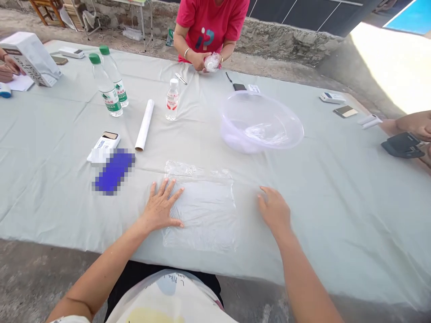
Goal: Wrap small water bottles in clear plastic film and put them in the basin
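Observation:
A thin sheet of clear plastic film [205, 211] lies spread on the cloth in front of me, its upper and right edges crinkled. My left hand [161, 208] rests flat on the film's left side, fingers spread wide. To the right of the film, apart from it, is my right hand [275, 210]. Its thumb and index finger point left with a gap between them; the other fingers are curled and mostly hidden. I see nothing held in it. Beyond the film lies a white roll on a cardboard core [144, 125].
A translucent purple basin [235, 139] with crumpled film inside stands beyond my right hand. Bottles [111, 98] [172, 101], a white device [104, 146] and a blurred blue item [114, 172] are at left. Across the table, a person in red [212, 27] holds crumpled clear plastic.

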Demonstrator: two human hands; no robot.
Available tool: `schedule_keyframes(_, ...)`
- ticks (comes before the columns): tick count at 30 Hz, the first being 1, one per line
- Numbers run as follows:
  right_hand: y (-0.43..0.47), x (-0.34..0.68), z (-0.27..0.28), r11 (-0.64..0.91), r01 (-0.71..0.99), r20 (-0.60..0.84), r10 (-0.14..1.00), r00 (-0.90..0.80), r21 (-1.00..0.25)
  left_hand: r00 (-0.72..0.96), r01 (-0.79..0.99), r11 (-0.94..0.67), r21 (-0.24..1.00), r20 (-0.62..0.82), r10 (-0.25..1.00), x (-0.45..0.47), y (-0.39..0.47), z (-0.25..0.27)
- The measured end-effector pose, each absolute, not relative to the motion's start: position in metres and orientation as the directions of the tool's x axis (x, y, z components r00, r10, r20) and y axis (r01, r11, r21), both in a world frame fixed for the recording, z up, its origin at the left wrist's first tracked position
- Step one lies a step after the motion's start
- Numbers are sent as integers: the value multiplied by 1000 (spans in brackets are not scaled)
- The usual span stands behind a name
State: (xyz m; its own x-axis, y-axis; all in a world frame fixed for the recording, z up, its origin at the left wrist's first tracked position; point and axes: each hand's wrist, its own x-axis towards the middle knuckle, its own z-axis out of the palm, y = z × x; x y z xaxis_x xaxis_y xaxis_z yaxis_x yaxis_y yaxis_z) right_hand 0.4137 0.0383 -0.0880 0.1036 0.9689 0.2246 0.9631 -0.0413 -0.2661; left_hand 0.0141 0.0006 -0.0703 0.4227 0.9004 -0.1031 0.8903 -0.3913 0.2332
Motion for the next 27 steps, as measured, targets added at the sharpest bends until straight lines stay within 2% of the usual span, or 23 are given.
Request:
schedule_keyframes(3,44,361,-69,178,906,358,933,-32,-383,422,889,-388,245,-105,901,15,1,-71)
schedule_keyframes(5,60,316,-52,348,825,384,906,-175,-445,424,886,-391,250,-94,901,15,2,-72)
schedule_keyframes(7,92,273,-36,412,738,378,897,-228,-534,430,881,-399,256,-77,900,15,2,-74)
schedule_keyframes(9,141,237,-23,386,644,302,922,-243,-660,436,875,-407,263,-65,897,14,2,-76)
schedule_keyframes(11,200,205,-15,281,570,170,956,-241,-772,442,870,-412,271,-58,895,14,1,-78)
schedule_keyframes(14,287,162,-9,102,514,-11,977,-213,-852,441,868,-410,281,-51,896,14,1,-79)
schedule_keyframes(20,378,96,-15,108,455,80,993,-81,-884,443,862,-419,285,-26,896,14,1,-82)
schedule_keyframes(27,354,97,-34,106,456,101,994,-36,-883,443,863,-422,277,-16,896,13,2,-83)
